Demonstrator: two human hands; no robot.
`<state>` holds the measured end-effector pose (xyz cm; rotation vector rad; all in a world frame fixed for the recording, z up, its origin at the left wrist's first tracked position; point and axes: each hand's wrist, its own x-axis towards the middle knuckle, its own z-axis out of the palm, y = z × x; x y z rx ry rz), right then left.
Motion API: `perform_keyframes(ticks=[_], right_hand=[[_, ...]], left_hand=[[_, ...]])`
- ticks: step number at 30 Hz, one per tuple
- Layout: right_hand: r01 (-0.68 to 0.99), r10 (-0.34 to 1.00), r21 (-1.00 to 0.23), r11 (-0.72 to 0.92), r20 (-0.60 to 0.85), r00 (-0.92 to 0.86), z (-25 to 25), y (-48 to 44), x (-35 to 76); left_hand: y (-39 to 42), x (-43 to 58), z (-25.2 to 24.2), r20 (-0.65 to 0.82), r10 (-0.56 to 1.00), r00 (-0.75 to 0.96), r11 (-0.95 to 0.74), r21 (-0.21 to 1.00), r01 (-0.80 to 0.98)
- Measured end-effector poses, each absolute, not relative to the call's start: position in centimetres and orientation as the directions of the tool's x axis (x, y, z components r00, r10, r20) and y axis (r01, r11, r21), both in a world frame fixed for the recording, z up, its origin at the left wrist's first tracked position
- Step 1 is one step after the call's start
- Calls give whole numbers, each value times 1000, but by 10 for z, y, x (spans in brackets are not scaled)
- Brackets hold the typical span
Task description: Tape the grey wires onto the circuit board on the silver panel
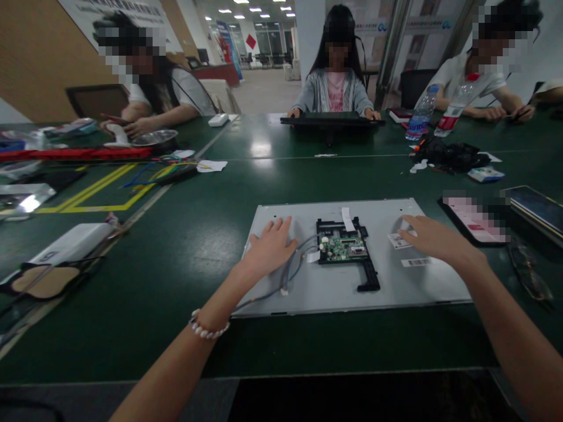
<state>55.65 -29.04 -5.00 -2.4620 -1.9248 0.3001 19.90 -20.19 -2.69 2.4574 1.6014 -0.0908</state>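
A flat grey metal panel (281,299), like the back of a display, lies on the green table in front of me. My left hand (270,249) rests over its left part with fingers spread. On the right part, my right hand (433,237) reaches over a white label (399,241), fingers extended and holding nothing. Between the hands sits a black plastic bracket (370,274) carrying a green circuit board (343,248). Grey cables (290,266) run from the board past my left wrist. A barcode sticker (417,262) is near my right hand.
Right of the panel lie a pink-screened phone (475,220), a dark phone (539,211) and glasses (528,272). Left are a white box (70,241) and loose wires (162,173). Two bottles (422,114) stand far right. Across the table, a person holds a dark screen (332,121); others sit either side.
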Motion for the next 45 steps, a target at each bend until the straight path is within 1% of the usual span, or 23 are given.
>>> perform_keyframes(ticks=[7,16,21,25,31,35,39,45], right_hand=[[968,964,-118,-220,-180,197,-49,-289,559],[968,969,-130,-214,-154,193,-42,-292,551],[968,968,-119,-220,-149,201,-36,-293,543],[972,974,-126,-200,-134,183,-34,-295,539],[973,978,-135,-186,-119,170,-37,-295,535],[978,985,-142,-151,-105,137,-40,-294,533],[982,994,-154,-106,-56,98,-42,-294,530],[981,999,-188,-42,-28,37,-41,-294,523]], left_hand=[[-204,200,-27,-188,890,416,-411,68,909],[-199,195,-34,-198,880,432,-431,53,901],[-196,195,-31,-226,892,391,-391,46,919],[-194,194,-29,-215,896,388,-386,53,921],[-188,191,-34,-201,911,361,-363,24,931],[-185,188,-37,-173,926,335,-339,6,941],[-184,186,-36,-151,936,319,-324,-4,946],[-181,184,-30,-160,953,256,-262,-13,965]])
